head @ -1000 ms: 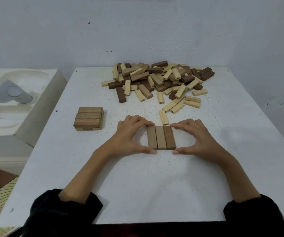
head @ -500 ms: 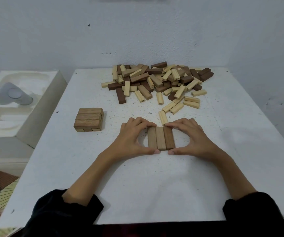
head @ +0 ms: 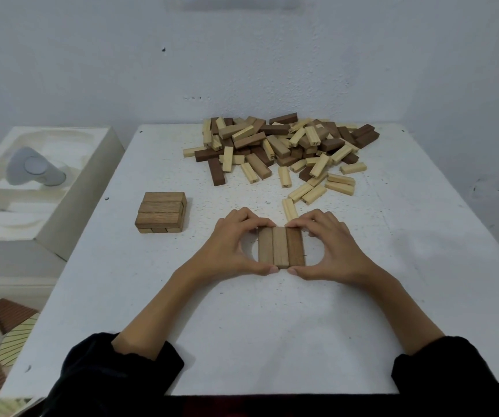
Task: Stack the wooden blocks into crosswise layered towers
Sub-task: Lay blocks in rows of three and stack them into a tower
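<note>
Three wooden blocks [head: 281, 247] lie side by side as one flat row at the middle of the white table [head: 242, 341], their long sides running away from me. My left hand [head: 232, 245] cups the row's left half, thumb at the near end and fingers at the far end. My right hand [head: 329, 247] mirrors it on the right half. Both pinch the row's ends. A low two-layer crosswise stack [head: 161, 212] stands to the left. A big loose pile of light and dark blocks [head: 281, 145] lies at the far side.
A single pale block [head: 289, 208] lies just beyond the row, touching my right fingers' area. A white moulded tray [head: 31, 188] with a grey object [head: 33, 170] sits off the table's left edge. The wall stands right behind the pile.
Both hands have closed in on the row, fingertips and thumbs now meeting at its ends. The three blocks sit tighter together; the row itself has barely shifted.
</note>
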Motion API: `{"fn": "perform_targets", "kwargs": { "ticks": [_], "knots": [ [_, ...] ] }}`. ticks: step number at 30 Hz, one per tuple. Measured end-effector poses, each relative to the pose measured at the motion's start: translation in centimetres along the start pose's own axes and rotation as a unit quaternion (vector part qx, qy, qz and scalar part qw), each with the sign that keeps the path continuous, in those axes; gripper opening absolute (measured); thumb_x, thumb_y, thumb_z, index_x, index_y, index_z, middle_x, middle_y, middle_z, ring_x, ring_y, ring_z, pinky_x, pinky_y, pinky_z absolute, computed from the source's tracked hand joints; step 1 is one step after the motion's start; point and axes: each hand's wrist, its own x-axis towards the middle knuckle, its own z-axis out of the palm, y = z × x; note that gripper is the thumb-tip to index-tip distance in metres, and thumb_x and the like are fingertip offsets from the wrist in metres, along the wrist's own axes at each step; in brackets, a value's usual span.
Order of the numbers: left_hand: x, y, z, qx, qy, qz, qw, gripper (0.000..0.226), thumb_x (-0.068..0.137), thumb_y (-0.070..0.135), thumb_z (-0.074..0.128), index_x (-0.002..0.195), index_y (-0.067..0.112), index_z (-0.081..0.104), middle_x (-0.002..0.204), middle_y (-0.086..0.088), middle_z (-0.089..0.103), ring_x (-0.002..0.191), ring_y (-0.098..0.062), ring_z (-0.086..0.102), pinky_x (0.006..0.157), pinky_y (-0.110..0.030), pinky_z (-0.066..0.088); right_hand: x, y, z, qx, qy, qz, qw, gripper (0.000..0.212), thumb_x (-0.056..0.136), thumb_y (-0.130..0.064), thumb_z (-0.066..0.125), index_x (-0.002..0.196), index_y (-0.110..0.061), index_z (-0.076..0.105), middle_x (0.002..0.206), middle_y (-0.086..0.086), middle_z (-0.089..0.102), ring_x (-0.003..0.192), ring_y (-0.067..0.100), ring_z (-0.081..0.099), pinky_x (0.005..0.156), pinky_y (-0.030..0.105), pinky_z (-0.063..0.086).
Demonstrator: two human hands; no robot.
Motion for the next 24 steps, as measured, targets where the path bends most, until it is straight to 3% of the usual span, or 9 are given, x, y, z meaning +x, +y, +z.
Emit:
{"fn": "perform_targets", "kwargs": {
  "ticks": [5,15,24],
  "knots": [
    [-0.2,-0.2,-0.2,-0.018,-0.001,0.005,1.000,0.072,0.052,0.060,0.075,0.117,0.036,0.058,0.105,0.014,0.048,0.103,-0.009,0.046,0.093,-0.043,0.043,0.1,-0.4,0.2,-0.006,-0.001,-0.003,1.000,0.082,0.051,-0.075,0.053,0.122,-0.034,0.050,0.114,-0.015,0.042,0.098,0.004,0.041,0.089,0.030,0.031],
    [-0.2,-0.3,-0.6,-0.021,-0.007,0.011,1.000,0.070,0.051,0.058,0.075,0.116,0.039,0.057,0.103,0.017,0.047,0.098,-0.002,0.047,0.089,-0.030,0.045,0.2,-0.5,0.2,-0.008,0.010,-0.013,1.000,0.084,0.052,-0.077,0.054,0.125,-0.033,0.053,0.113,-0.016,0.045,0.100,0.005,0.043,0.089,0.029,0.031],
    [-0.3,-0.1,-1.2,0.003,-0.004,0.016,1.000,0.071,0.052,0.062,0.073,0.117,0.039,0.056,0.104,0.014,0.047,0.101,-0.004,0.045,0.091,-0.030,0.040,0.4,-1.2,0.1,0.006,0.026,-0.032,0.999,0.079,0.055,-0.072,0.059,0.123,-0.031,0.053,0.112,-0.014,0.046,0.096,-0.002,0.043,0.086,0.028,0.032]
  ]
}}
